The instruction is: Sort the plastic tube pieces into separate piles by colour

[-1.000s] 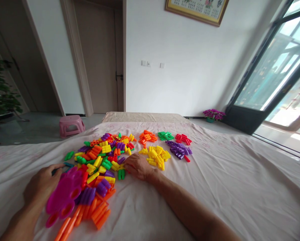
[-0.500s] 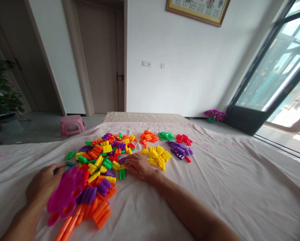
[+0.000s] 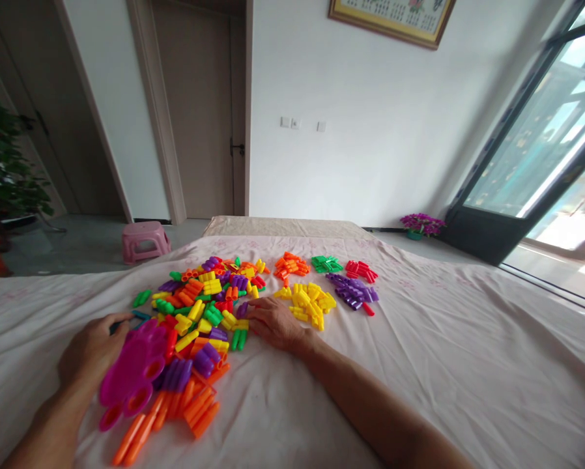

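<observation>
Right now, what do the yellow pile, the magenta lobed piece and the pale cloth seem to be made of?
Yellow pile: likely hard plastic, smooth; even colour and crisp, moulded-looking shapes.
Magenta lobed piece: probably plastic, smooth; saturated uniform colour, rounded lobes.
Pale cloth: matte fabric, perhaps cotton; soft creases, faint pinkish pattern.

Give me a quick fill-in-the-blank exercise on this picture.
Of the single-colour piles, the ____ one is nearest the right hand.
In the far row, the green pile sits between the orange pile and the ____ pile.
The stool is ____.

Missing words: yellow; red; pink.
</observation>
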A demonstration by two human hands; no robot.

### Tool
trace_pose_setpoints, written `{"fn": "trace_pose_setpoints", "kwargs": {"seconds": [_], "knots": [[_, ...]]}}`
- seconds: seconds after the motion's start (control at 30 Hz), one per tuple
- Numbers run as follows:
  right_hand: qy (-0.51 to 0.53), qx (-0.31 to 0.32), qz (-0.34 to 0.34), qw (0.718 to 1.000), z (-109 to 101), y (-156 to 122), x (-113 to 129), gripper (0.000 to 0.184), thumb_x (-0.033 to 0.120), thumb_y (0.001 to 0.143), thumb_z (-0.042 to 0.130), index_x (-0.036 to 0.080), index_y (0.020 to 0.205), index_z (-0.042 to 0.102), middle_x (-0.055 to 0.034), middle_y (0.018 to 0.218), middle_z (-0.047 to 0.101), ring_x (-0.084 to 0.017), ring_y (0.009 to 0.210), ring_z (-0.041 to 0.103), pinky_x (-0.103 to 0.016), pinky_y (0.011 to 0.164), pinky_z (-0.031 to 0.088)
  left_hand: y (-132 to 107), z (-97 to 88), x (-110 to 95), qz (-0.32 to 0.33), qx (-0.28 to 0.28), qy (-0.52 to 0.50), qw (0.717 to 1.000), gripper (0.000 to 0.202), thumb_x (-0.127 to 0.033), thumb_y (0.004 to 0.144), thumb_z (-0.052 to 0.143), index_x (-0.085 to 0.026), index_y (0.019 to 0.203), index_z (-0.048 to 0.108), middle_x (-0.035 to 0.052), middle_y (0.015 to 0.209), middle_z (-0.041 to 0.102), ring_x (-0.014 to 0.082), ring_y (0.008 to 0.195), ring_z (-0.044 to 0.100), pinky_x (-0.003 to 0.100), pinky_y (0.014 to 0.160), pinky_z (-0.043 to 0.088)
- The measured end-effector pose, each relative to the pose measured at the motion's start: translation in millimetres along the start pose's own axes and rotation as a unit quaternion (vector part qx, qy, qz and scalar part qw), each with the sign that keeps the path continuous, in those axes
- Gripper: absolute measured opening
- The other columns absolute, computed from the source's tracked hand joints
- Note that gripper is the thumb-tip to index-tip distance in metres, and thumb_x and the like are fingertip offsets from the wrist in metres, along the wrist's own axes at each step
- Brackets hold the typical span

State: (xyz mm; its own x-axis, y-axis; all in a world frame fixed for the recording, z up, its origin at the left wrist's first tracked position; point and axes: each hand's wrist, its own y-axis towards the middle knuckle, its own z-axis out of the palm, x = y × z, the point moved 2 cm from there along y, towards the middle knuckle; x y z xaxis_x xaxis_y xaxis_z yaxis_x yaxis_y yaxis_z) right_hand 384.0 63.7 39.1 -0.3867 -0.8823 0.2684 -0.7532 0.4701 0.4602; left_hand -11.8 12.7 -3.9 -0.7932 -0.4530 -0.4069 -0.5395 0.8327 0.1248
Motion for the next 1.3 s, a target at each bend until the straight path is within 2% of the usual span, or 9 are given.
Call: {"fn": "trace_pose_setpoints", "kwargs": {"seconds": [0.17,0.27,0.37,0.5,0.57,0.73,0.9,1.1,1.3], "knots": [[-0.016,0.019,0.007,1.0,3.4,-0.5,0.4,0.03,0.037,0.1,0.045,0.023,0.115,0.066,-0.0068,0.127,0.062,-0.02,0.112,0.057,-0.034,0.097,0.041,-0.3,-0.3,0.4,0.001,0.003,-0.006,1.0,0.046,-0.046,0.092,0.035,-0.024,0.117,0.066,0.0117,0.107,0.068,0.0273,0.084,0.065,0.036,0.067,0.045],[-0.057,-0.003,0.058,0.997,7.6,-1.9,-5.3,0.03,0.039,0.098,0.05,0.022,0.119,0.064,-0.0091,0.135,0.057,-0.024,0.118,0.053,-0.039,0.098,0.041,0.2,-0.1,0.9,0.005,0.001,-0.002,1.0,0.045,-0.046,0.092,0.035,-0.024,0.116,0.066,0.0124,0.108,0.067,0.0272,0.084,0.065,0.037,0.068,0.045],[-0.06,-0.038,0.104,0.992,6.4,-3.1,-12.0,0.026,0.033,0.096,0.052,0.022,0.116,0.065,-0.0097,0.131,0.059,-0.023,0.116,0.054,-0.039,0.097,0.042,1.0,0.4,1.4,0.007,-0.003,-0.003,1.0,0.044,-0.045,0.091,0.036,-0.024,0.114,0.067,0.0124,0.109,0.067,0.0273,0.086,0.065,0.037,0.069,0.046],[-0.019,-0.048,0.037,0.998,-0.7,-2.9,-8.7,0.022,0.028,0.094,0.053,0.023,0.112,0.066,-0.0075,0.121,0.063,-0.02,0.108,0.056,-0.036,0.093,0.043,1.6,0.3,1.5,0.005,-0.004,-0.003,1.0,0.043,-0.045,0.09,0.038,-0.024,0.115,0.067,0.0122,0.109,0.068,0.0282,0.087,0.065,0.036,0.067,0.046],[-0.012,-0.028,-0.007,1.0,-2.1,-2.1,-1.8,0.025,0.03,0.092,0.056,0.025,0.115,0.065,-0.0063,0.119,0.063,-0.02,0.106,0.056,-0.036,0.092,0.043,1.4,-0.2,1.0,0.005,-0.002,-0.003,1.0,0.044,-0.045,0.09,0.038,-0.023,0.114,0.067,0.0128,0.108,0.068,0.0285,0.086,0.065,0.037,0.067,0.046],[-0.026,0.045,-0.057,0.997,1.9,1.1,13.3,0.036,0.042,0.09,0.06,0.028,0.122,0.064,-0.0067,0.115,0.063,-0.022,0.106,0.055,-0.037,0.093,0.042,-0.9,-2.0,-1.6,0.0,0.002,0.002,1.0,0.045,-0.046,0.091,0.036,-0.024,0.117,0.066,0.0121,0.108,0.068,0.0273,0.086,0.065,0.036,0.068,0.046],[-0.019,0.053,-0.06,0.997,2.9,2.2,15.9,0.034,0.044,0.089,0.063,0.028,0.119,0.065,-0.0055,0.119,0.062,-0.022,0.112,0.053,-0.036,0.097,0.041,-3.7,-5.6,-5.4,-0.015,0.015,0.005,1.0,0.047,-0.047,0.09,0.035,-0.026,0.117,0.066,0.0114,0.111,0.068,0.0263,0.085,0.064,0.034,0.068,0.045],[0.002,0.06,-0.074,0.995,7.5,3.8,22.6,0.053,0.052,0.083,0.068,0.026,0.128,0.059,-0.0082,0.132,0.057,-0.024,0.121,0.05,-0.038,0.104,0.038,-3.6,-9.3,-8.5,-0.019,0.033,0.004,0.999,0.049,-0.049,0.087,0.036,-0.025,0.117,0.066,0.0118,0.112,0.069,0.0274,0.085,0.064,0.034,0.069,0.045],[0.032,0.031,-0.053,0.998,12.9,6.2,24.3,0.051,0.055,0.076,0.074,0.022,0.114,0.064,-0.0078,0.12,0.063,-0.022,0.111,0.056,-0.035,0.099,0.042,-1.6,-7.2,-6.7,-0.018,0.027,0.024,0.999,0.051,-0.052,0.087,0.036,-0.025,0.117,0.067,0.0125,0.11,0.069,0.0274,0.083,0.065,0.033,0.065,0.045]]}}
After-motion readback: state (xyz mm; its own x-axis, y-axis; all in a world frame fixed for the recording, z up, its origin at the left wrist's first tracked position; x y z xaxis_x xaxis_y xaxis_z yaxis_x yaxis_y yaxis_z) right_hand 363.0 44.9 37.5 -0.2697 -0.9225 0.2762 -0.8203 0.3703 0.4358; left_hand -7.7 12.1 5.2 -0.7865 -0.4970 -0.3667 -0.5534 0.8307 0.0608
